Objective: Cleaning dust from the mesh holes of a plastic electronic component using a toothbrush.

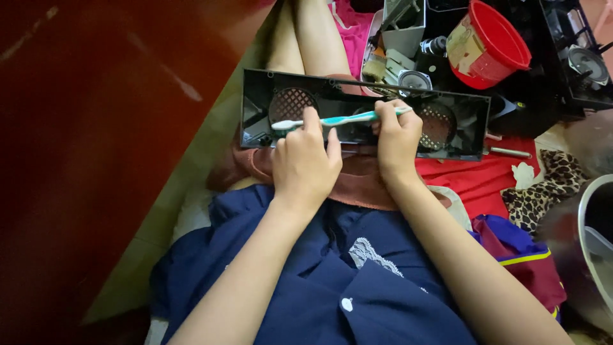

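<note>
Head camera, looking down at a seated person's lap. A long black plastic speaker panel (364, 124) lies across the knees, its hollow inner side facing up, with a round mesh grille near each end. Resting on the legs, it seems steadied by the lap so both hands can work over it.

The left hand (305, 163) sits on the panel's near edge, fingers curled and pressed together, thumb and forefinger pinching a toothbrush (338, 119) close to its white bristle head. The right hand (397, 137) is closed in a loose fist around the teal and white handle further along. The brush lies level along the panel, its head pointing toward the left grille. Held at two points like this, it appears braced for fine, controlled strokes inside the casing.

Beyond the panel, on the floor, stands a tilted red plastic bucket (488, 41) with a torn, pale paper label stuck on its side; the print is too small to make out. Beside it are loose speaker cones (415, 81), a grey box and more black casing parts (578, 57). A red cloth (472, 179) lies under the panel's right end, with a leopard-print fabric (549, 185) to its right. The person wears a navy blue garment (306, 281) with a white button.
</note>
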